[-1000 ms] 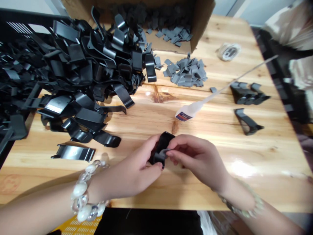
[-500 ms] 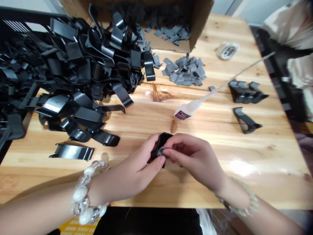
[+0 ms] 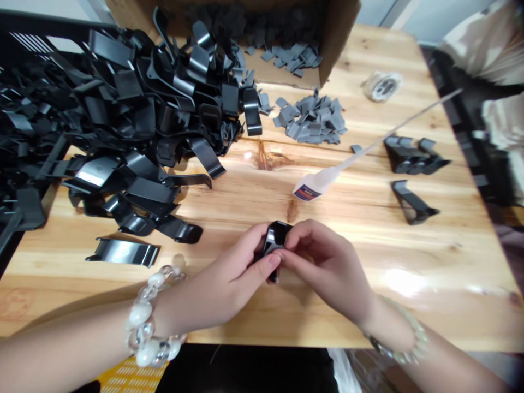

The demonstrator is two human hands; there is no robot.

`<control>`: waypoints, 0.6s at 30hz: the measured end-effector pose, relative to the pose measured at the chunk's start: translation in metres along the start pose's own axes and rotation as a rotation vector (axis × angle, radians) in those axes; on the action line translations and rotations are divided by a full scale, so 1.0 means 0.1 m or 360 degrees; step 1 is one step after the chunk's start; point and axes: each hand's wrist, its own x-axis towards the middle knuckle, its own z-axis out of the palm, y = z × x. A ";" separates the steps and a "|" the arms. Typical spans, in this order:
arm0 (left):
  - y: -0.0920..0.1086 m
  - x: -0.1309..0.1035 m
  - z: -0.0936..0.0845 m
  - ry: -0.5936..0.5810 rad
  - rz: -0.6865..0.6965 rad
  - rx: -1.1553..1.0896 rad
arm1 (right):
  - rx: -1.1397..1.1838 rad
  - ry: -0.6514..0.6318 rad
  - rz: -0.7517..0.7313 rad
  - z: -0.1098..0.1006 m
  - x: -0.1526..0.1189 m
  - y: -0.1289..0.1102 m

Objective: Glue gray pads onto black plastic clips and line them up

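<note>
My left hand (image 3: 241, 275) is wrapped round a curved, glossy black plastic clip (image 3: 277, 234), thumb pressed on its near side. My right hand (image 3: 327, 262) pinches the clip's right edge, its thumb touching the left thumb. The small grey pad between the fingers a moment ago is hidden now. Beyond the hands lies a white glue bottle (image 3: 317, 183) with a long thin nozzle, on its side. A heap of loose grey pads (image 3: 313, 120) lies farther back. To the left, one black clip (image 3: 125, 251) rests apart from a large pile of black clips (image 3: 139, 98).
A cardboard box (image 3: 339, 41) with grey pads stands at the back, beside a black crate (image 3: 36, 27). Several black clips (image 3: 409, 155) sit at the right, with another clip (image 3: 413, 202) nearer. A tape roll (image 3: 382, 86) lies behind them. A person's pale clothing (image 3: 470, 41) shows far right.
My right fingers have shifted slightly right along the clip, and its glossy inner face shows more. The grey pad has gone out of sight. The view has moved a little.
</note>
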 end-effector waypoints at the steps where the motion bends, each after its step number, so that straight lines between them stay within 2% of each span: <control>1: 0.00 0.00 0.00 0.0011 0.0002 -0.0056 | 0.0003 0.0010 -0.0020 -0.04 0.00 -0.01; 3: 0.00 -0.01 0.00 0.0015 -0.0024 -0.0173 | -0.0067 0.0213 -0.0103 -0.14 0.01 -0.03; 6: 0.00 -0.02 0.00 0.0005 -0.0086 -0.0300 | -0.0118 0.0758 -0.0281 -0.32 0.10 0.00; 7: 0.01 -0.02 0.00 0.0007 -0.0090 -0.0327 | -0.0112 0.0860 -0.0322 -0.37 0.15 0.02; 9: 0.01 -0.02 0.00 0.0004 -0.0087 -0.0356 | -0.0144 0.0877 -0.0345 -0.42 0.23 0.08; 13: -0.01 -0.01 0.00 0.0011 -0.0058 -0.0355 | -0.0392 0.0675 -0.0245 -0.40 0.34 0.17; 16: -0.03 0.00 0.00 0.0019 -0.0020 -0.0349 | -0.0508 0.0702 -0.0234 -0.41 0.36 0.21; 18: -0.05 0.00 0.00 0.0016 0.0001 -0.0362 | -0.0613 0.0648 -0.0262 -0.43 0.37 0.22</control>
